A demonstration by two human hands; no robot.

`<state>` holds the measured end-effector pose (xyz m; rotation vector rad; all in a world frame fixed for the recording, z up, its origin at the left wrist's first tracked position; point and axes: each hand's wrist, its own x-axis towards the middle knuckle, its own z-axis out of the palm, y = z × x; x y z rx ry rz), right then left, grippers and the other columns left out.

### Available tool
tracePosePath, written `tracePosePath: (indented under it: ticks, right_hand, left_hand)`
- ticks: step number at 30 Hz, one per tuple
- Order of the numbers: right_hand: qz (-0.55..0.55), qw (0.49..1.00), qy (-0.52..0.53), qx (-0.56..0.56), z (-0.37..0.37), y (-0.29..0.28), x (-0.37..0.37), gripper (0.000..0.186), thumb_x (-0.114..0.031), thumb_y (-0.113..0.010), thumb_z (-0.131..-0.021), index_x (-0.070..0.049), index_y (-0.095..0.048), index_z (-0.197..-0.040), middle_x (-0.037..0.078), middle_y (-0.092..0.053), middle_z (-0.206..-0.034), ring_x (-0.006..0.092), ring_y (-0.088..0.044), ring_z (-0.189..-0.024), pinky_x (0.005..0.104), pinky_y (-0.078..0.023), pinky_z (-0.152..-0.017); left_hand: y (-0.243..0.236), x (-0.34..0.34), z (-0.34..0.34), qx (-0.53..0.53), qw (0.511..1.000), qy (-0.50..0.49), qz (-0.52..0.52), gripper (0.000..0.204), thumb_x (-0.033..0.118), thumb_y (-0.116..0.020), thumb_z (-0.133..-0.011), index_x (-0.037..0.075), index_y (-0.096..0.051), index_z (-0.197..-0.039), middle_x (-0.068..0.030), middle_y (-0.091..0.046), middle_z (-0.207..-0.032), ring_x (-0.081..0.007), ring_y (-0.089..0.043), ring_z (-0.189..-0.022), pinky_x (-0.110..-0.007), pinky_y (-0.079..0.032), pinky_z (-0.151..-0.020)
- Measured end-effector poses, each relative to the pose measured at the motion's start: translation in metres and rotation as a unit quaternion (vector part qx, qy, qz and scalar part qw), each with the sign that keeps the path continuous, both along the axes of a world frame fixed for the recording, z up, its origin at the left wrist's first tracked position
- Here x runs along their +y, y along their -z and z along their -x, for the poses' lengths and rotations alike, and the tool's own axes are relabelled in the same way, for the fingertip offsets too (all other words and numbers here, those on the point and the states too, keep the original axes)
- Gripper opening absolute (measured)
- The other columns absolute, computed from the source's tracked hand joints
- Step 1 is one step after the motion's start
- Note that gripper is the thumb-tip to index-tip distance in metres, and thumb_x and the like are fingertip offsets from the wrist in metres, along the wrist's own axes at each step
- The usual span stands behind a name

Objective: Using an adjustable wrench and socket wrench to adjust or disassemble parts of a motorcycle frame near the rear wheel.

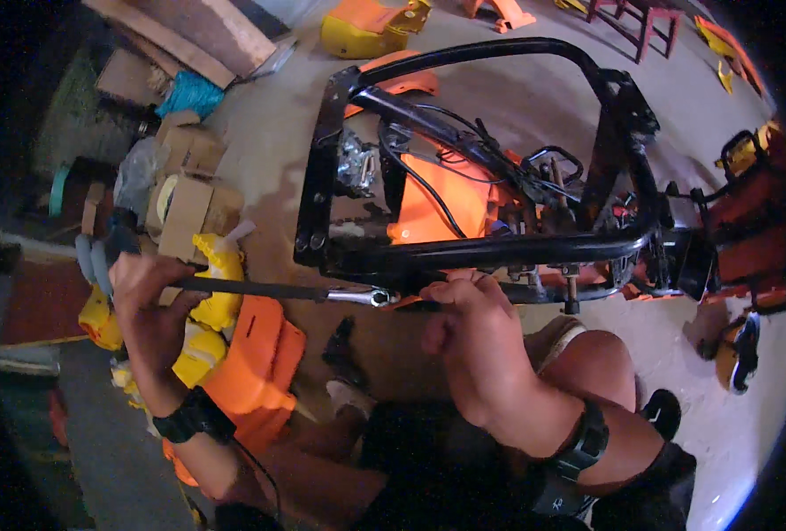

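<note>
My left hand (149, 292) is closed round the end of a long ratchet wrench (264, 288) with a dark handle and a shiny metal head. The wrench lies nearly level, its head beside the near corner of a black tubular frame (463, 255). Just right of that head, my right hand (474, 310) is closed, fingers curled below the frame's near bar. Whatever it grips, if anything, is hidden. Inside the frame I see black cables, a clear bag of small metal parts (356, 164) and an orange panel (441, 199).
Orange plastic panels (251, 372) and yellow wrapped parts (220, 274) lie on the left. Cardboard boxes (198, 208) are stacked behind them. A yellow plastic part (366, 28) and a dark red stool (640, 22) stand at the back. Red and black vehicle parts (755, 212) extend rightward.
</note>
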<state>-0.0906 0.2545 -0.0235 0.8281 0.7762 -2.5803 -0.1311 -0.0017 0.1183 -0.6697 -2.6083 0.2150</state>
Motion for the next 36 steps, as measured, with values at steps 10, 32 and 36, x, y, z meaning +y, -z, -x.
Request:
tracePosePath:
  ticks: [10,32,36]
  right_hand:
    - [-0.018,0.999,0.026,0.009,0.004,0.012,-0.004,0.018,-0.013,-0.057,-0.077,-0.008,-0.05,-0.093,0.004,-0.053,-0.083,0.0162,-0.047,-0.056,0.0286,-0.037,-0.051]
    - [-0.026,0.999,0.041,-0.016,0.006,0.01,-0.015,0.014,-0.011,-0.055,-0.078,-0.008,-0.049,-0.09,0.003,-0.05,-0.077,0.0159,-0.045,-0.054,0.0297,-0.037,-0.051]
    - [-0.041,0.998,0.037,-0.009,0.005,0.008,-0.015,0.016,-0.012,-0.056,-0.077,-0.007,-0.049,-0.091,0.003,-0.05,-0.076,0.016,-0.046,-0.055,0.0297,-0.037,-0.052]
  left_hand:
    - [0.005,0.0,0.002,-0.001,1.0,0.003,-0.019,0.029,0.009,-0.075,-0.05,0.005,-0.063,-0.076,-0.0058,-0.062,-0.077,-0.0256,-0.052,-0.078,-0.035,-0.035,-0.073]
    - [0.01,-0.01,0.001,-0.012,0.998,-0.006,-0.062,0.029,0.008,-0.075,-0.051,0.005,-0.064,-0.078,-0.0061,-0.059,-0.077,-0.025,-0.051,-0.078,-0.035,-0.037,-0.073]
    - [0.01,-0.01,0.002,-0.013,0.997,0.014,-0.077,0.029,0.007,-0.074,-0.052,0.004,-0.064,-0.079,-0.0064,-0.059,-0.077,-0.025,-0.052,-0.078,-0.035,-0.037,-0.072]
